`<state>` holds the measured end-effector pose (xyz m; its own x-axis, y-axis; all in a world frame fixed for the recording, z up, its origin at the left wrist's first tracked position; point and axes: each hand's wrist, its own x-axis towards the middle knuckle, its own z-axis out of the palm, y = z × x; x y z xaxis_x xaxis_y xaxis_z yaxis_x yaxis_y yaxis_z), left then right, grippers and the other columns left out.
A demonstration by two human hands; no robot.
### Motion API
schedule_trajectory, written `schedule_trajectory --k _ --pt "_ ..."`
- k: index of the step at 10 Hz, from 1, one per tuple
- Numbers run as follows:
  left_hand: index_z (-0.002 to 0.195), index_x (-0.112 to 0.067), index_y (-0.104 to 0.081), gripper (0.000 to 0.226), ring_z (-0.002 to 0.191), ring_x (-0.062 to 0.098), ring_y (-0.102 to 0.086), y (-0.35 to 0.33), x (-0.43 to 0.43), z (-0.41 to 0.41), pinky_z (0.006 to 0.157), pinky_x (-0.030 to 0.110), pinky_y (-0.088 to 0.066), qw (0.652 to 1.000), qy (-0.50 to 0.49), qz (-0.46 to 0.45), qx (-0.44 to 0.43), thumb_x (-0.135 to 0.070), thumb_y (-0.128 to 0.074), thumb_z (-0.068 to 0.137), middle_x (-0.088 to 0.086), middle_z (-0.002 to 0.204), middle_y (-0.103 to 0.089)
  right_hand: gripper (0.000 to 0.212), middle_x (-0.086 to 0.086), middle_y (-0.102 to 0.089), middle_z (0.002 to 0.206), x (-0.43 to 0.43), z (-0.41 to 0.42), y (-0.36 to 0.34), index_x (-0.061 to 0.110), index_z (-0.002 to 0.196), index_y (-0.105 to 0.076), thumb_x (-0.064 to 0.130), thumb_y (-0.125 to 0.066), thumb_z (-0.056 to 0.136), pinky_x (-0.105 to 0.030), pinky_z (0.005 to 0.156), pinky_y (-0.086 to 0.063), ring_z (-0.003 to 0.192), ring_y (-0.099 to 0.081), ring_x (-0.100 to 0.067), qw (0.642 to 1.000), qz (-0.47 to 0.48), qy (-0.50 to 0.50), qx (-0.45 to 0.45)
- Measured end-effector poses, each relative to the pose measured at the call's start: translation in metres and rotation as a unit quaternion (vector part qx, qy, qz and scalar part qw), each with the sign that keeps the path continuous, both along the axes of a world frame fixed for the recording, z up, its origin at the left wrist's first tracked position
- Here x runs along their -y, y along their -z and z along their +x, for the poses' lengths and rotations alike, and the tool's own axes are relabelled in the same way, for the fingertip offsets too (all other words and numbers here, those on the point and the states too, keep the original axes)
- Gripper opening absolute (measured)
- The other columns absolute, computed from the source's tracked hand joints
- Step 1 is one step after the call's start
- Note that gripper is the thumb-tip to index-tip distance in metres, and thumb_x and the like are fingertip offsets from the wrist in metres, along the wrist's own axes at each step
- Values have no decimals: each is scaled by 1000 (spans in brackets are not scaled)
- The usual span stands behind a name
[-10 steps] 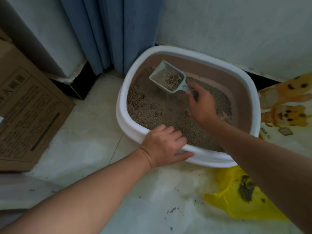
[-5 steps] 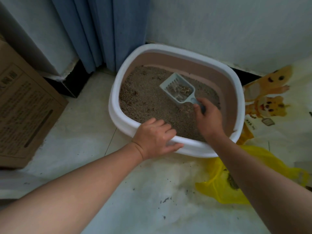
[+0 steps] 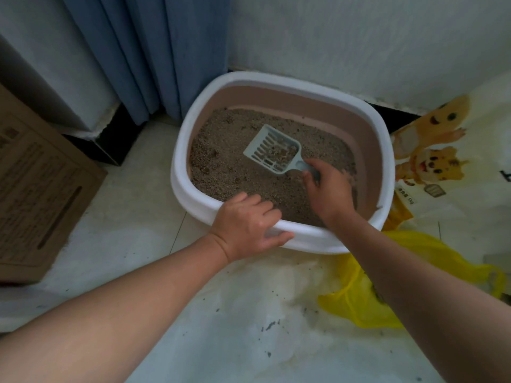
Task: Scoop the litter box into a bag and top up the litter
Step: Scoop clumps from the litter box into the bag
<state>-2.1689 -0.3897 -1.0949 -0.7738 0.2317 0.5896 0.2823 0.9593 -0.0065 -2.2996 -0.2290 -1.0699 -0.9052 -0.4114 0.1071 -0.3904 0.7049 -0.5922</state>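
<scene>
A white-rimmed litter box (image 3: 282, 80) with a pinkish inner wall stands on the floor against the wall, filled with brown litter (image 3: 229, 167). My right hand (image 3: 329, 192) grips the handle of a pale blue slotted scoop (image 3: 272, 152), which is held just above the litter with a few clumps in its bowl. My left hand (image 3: 246, 225) grips the box's near rim, fingers over the edge and thumb on the outside. A yellow plastic bag (image 3: 356, 297) lies crumpled on the floor at the right, partly under my right forearm.
A white litter sack printed with orange cartoon cats (image 3: 431, 161) lies right of the box. A cardboard box (image 3: 36, 189) stands at the left. A blue curtain (image 3: 146, 51) hangs behind. Litter crumbs (image 3: 272, 324) dot the tiled floor.
My right hand has drawn the scoop from the far left of the box toward the middle and right. Loose litter has sifted out, leaving clumps. My left hand has kept its hold on the rim.
</scene>
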Motion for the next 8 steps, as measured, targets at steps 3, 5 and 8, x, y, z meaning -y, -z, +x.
schedule_trajectory --k 3,5,8 --pt "68 -20 -57 46 62 23 -50 1 0 0 60 34 -33 1000 -3 0 -2 -59 -57 92 0 65 -54 30 -4 -70 103 0 0 0 20 128 -63 25 -55 99 -29 70 -41 86 -61 -20 1000 -5 8 19" --pt "69 -20 -57 46 62 23 -50 3 1 -1 60 35 -33 1000 1 -3 -5 -59 -55 93 0 66 -55 30 -3 -71 100 -1 0 -1 19 128 -63 24 -54 99 -28 70 -41 87 -64 -23 1000 -14 15 21" --pt "70 -20 -59 46 62 22 -51 1 2 0 60 33 -33 1000 6 -12 6 -59 -54 94 -1 67 -56 33 9 -64 98 -18 6 -22 20 133 -61 28 -53 101 -29 75 -45 85 -59 -10 998 -46 44 -4"
